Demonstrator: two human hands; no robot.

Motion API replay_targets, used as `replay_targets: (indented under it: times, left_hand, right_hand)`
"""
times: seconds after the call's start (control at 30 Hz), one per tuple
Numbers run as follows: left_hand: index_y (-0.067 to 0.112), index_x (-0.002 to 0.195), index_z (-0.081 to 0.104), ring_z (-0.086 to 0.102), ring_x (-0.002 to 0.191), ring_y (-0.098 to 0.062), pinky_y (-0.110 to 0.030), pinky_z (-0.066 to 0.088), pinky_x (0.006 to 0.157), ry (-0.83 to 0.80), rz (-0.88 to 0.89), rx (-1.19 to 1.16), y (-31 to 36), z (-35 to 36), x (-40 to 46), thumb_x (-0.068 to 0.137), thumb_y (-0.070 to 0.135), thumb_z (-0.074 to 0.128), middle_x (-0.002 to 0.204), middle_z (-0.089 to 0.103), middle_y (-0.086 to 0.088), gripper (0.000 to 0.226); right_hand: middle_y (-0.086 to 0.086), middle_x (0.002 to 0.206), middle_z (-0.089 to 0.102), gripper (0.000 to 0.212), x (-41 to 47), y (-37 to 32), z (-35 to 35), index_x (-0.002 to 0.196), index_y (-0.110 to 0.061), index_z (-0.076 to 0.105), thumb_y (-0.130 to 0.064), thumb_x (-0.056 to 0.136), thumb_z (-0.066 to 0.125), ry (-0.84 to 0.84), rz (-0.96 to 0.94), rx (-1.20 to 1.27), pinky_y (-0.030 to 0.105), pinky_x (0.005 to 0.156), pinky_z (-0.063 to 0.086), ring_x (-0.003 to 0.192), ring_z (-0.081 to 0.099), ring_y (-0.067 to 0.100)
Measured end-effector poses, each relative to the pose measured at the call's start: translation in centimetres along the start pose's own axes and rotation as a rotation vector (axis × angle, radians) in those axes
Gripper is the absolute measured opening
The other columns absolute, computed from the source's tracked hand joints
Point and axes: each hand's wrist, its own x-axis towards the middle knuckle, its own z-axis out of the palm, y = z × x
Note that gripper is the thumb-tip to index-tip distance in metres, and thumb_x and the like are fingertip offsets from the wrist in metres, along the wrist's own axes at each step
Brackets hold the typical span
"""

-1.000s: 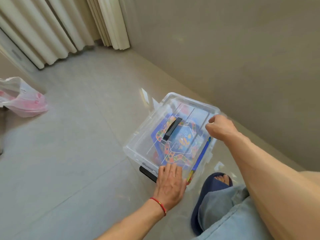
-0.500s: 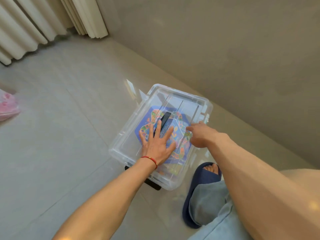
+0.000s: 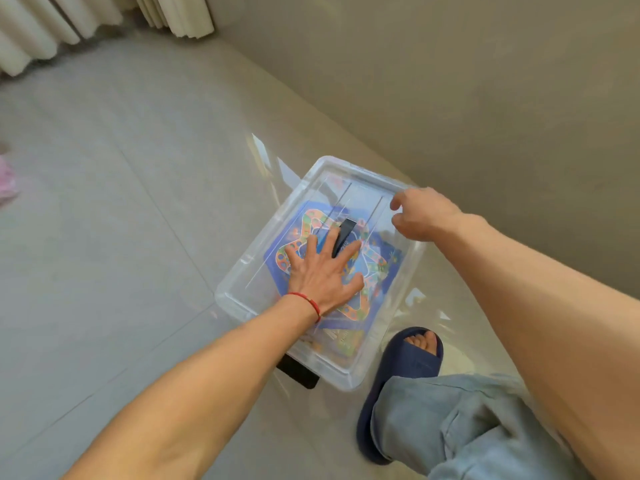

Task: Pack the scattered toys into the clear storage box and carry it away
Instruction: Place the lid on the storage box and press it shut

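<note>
The clear plastic storage box stands on the pale grey tiled floor, close to the beige wall at the right. Its transparent lid is in place. A blue board with a multicoloured star pattern is visible through the lid. A black handle lies at the lid's centre.

The left hand rests flat on the lid, fingers spread and straight, fingertips beside the handle. A red cord bracelet circles that wrist. The right hand hovers at the far right edge of the lid, fingers loosely curled, holding nothing.

A dark blue slipper on a foot stands just beside the near right corner of the box. A black latch projects at the box's near end. Cream curtains hang at the far left.
</note>
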Motion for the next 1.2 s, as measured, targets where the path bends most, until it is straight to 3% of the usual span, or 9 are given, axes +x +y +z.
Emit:
replay_targets:
  times: [0.2,0.4,0.53,0.63,0.7,0.8,0.97,1.1,1.2]
  left_hand:
    - [0.045,0.153,0.017,0.028,0.140,-0.042,-0.072,0.006,0.108,0.075,-0.001,-0.014,0.9,2.4,-2.0,0.091,0.066,0.027,0.165,0.014,-0.005,0.066]
    - [0.044,0.154,0.015,0.030,0.140,-0.041,-0.072,0.010,0.108,0.090,-0.024,0.014,1.1,2.5,-1.3,0.090,0.063,0.032,0.165,0.015,-0.004,0.069]
    - [0.044,0.154,0.017,0.031,0.139,-0.041,-0.072,0.010,0.108,0.073,-0.032,0.027,1.1,2.4,-0.9,0.090,0.064,0.031,0.164,0.016,-0.005,0.069]
    - [0.043,0.154,0.017,0.030,0.140,-0.041,-0.072,0.009,0.109,0.068,-0.033,0.034,1.3,2.4,-1.0,0.090,0.064,0.029,0.165,0.016,-0.005,0.068]
    - [0.044,0.154,0.017,0.030,0.140,-0.041,-0.072,0.008,0.109,0.063,-0.034,0.037,1.3,2.4,-0.9,0.090,0.064,0.028,0.165,0.015,-0.004,0.068]
    - [0.044,0.154,0.015,0.029,0.141,-0.041,-0.072,0.008,0.109,0.064,-0.033,0.036,1.3,2.4,-1.0,0.090,0.065,0.027,0.165,0.013,-0.004,0.068]
    - [0.044,0.154,0.016,0.030,0.140,-0.041,-0.072,0.012,0.108,0.072,-0.008,0.057,1.2,2.5,-1.0,0.090,0.066,0.027,0.165,0.014,-0.004,0.068]
    - [0.049,0.152,0.019,0.028,0.142,-0.038,-0.071,0.008,0.109,0.047,0.089,0.071,0.6,2.4,-0.5,0.088,0.070,0.027,0.165,0.012,0.000,0.067]
    - [0.054,0.150,0.021,0.028,0.142,-0.035,-0.069,0.007,0.110,0.021,0.272,0.094,-0.9,2.2,1.4,0.086,0.071,0.027,0.166,0.011,0.005,0.066]
  right_hand:
    - [0.015,0.141,0.050,0.047,5.6,0.9,-0.7,0.139,-0.013,0.049,-0.024,0.093,0.052,-0.043,0.005,0.044,0.042,0.105,0.043,0.129,0.047,0.034]
    - [0.015,0.125,0.058,0.067,11.3,1.1,0.4,0.137,-0.008,0.049,-0.062,0.099,0.036,-0.218,0.091,0.142,0.037,0.091,0.041,0.118,0.055,0.034]
    - [0.010,0.149,0.048,0.103,14.4,2.0,0.0,0.149,-0.019,0.041,-0.091,0.077,0.023,-0.321,0.181,0.331,0.049,0.111,0.034,0.125,0.055,0.034]
    - [0.014,0.137,0.058,0.128,15.9,3.7,1.5,0.150,-0.019,0.034,-0.104,0.055,0.024,-0.339,0.210,0.384,0.057,0.110,0.033,0.127,0.053,0.036]
    - [0.015,0.123,0.064,0.116,15.5,3.9,1.6,0.143,-0.015,0.044,-0.100,0.065,0.027,-0.326,0.150,0.407,0.052,0.105,0.041,0.109,0.064,0.034]
    - [0.011,0.099,0.066,0.080,15.4,4.3,1.7,0.112,-0.008,0.060,-0.081,0.082,0.047,-0.207,-0.010,0.434,0.034,0.078,0.051,0.076,0.070,0.027]
    - [0.014,0.087,0.071,0.049,14.3,3.9,1.5,0.103,-0.010,0.056,-0.058,0.097,0.050,-0.148,-0.110,0.314,0.039,0.081,0.054,0.076,0.071,0.032]
    - [0.014,0.085,0.064,0.047,12.5,6.1,2.5,0.095,-0.013,0.051,-0.060,0.097,0.046,0.001,-0.046,0.206,0.037,0.067,0.043,0.081,0.060,0.034]
    - [0.024,0.095,0.065,0.050,9.7,9.0,3.7,0.098,-0.009,0.055,-0.058,0.099,0.044,0.072,0.081,0.114,0.040,0.072,0.045,0.090,0.062,0.041]
